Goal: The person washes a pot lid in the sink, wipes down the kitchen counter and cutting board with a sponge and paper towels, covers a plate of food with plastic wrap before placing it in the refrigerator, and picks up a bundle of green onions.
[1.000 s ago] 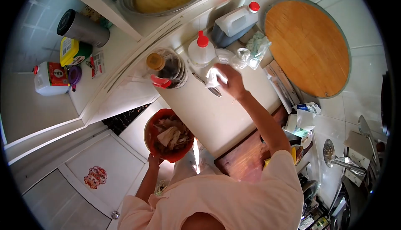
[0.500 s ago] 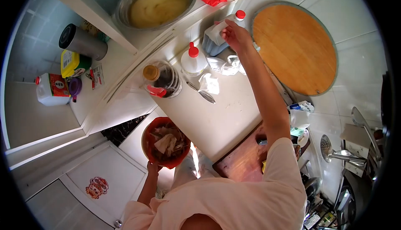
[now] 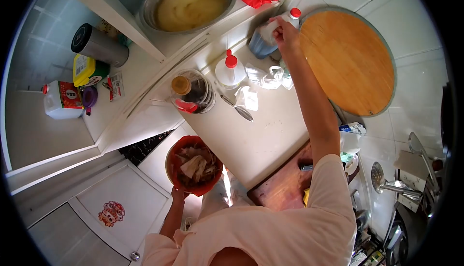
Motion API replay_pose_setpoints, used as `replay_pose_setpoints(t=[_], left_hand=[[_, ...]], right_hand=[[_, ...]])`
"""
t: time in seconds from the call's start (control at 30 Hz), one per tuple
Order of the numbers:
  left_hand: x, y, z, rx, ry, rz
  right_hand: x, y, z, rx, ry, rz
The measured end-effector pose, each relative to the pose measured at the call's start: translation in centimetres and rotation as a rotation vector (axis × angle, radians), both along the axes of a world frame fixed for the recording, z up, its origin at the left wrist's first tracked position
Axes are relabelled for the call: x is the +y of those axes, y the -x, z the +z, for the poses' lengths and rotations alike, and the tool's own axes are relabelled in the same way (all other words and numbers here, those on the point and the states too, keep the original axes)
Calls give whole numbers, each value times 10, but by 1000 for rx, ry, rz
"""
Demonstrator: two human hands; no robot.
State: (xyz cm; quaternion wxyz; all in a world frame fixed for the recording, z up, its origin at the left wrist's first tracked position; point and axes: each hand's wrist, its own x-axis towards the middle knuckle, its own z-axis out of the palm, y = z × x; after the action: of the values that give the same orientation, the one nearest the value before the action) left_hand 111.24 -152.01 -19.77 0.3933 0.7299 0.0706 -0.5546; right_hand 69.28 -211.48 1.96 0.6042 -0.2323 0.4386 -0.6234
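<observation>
My left hand (image 3: 179,195) is closed on the rim of a red bin (image 3: 207,188) held low beside the counter. Dry-looking brown and pale scraps (image 3: 194,167) lie inside it. My right hand (image 3: 286,35) reaches to the back of the counter, its fingers closed at the upper part of a translucent plastic jug (image 3: 263,43) with a red cap (image 3: 295,12). The hand partly hides the jug's handle area. Near it stand a white red-topped bottle (image 3: 230,72) and crumpled clear plastic bags (image 3: 266,76).
A glass jar with a brown lid (image 3: 181,85), a crumpled tissue (image 3: 247,98) and a slim metal tool (image 3: 237,108) lie on the counter. A round wooden board (image 3: 345,60) leans on the wall. A metal basin (image 3: 191,5) of yellowish contents sits on the shelf.
My right hand and the jug have shifted right, toward the round board. The left hand still holds the red bin, which has barely moved. The whole view has shifted slightly.
</observation>
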Motion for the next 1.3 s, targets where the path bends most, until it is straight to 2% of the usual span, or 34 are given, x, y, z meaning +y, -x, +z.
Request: replay_pose_setpoints(t=[0.07, 0.17, 0.23, 0.3, 0.33, 0.37, 0.4, 0.47, 0.57, 0.67, 0.77, 0.9, 0.97, 1.0, 1.03, 1.07, 1.13, 1.2, 1.3], left_hand=[[5, 0, -4, -8, 86, -28], [6, -1, -7, -45, -16, -41], [15, -4, -25, -26, 60, -10], [17, -4, -34, -16, 88, -4], [14, -5, -30, -16, 74, -20], [14, -5, -27, -14, 57, -38], [10, -3, -24, 6, 27, -19], [-3, 0, -12, 42, -28, 18], [5, -7, -25, 1, 15, -61], [2, -3, -13, -32, -6, -88], [3, 1, -13, -99, -4, -65], [-3, 3, -20, 30, 119, -39], [-10, -1, -38, 158, 213, -5], [-11, -1, -50, 127, 183, 6], [-3, -7, -79, 122, 149, 35], [0, -15, -102, 116, 120, 62], [-11, -9, -110, 67, 101, 59], [-23, -3, -117, 41, 101, 43], [-18, -9, -132, 57, 146, 23]], right_hand=[[-3, 6, -4, -13, 57, 57], [27, 14, 12, 356, -15, 76], [74, 12, 13, 802, 302, -78], [129, 3, -4, 1340, 540, 83], [149, -2, -28, 1346, 371, 259], [157, -2, -55, 1634, 721, 218], [167, -7, -56, 1734, 605, 401], [159, -10, -68, 1900, 693, 502], [135, -16, -80, 2069, 781, 497], [121, -20, -72, 2198, 701, 596], [127, -20, -59, 2158, 742, 553], [135, -30, -56, 1995, 901, 414], [132, -34, -71, 2002, 831, 477], [128, -37, -80, 2004, 798, 510], [125, -42, -84, 2070, 725, 627], [123, -44, -94, 2092, 743, 604], [118, -47, -113, 2149, 776, 537], [124, -48, -122, 2285, 751, 593], [154, -43, -109, 2374, 809, 668]])
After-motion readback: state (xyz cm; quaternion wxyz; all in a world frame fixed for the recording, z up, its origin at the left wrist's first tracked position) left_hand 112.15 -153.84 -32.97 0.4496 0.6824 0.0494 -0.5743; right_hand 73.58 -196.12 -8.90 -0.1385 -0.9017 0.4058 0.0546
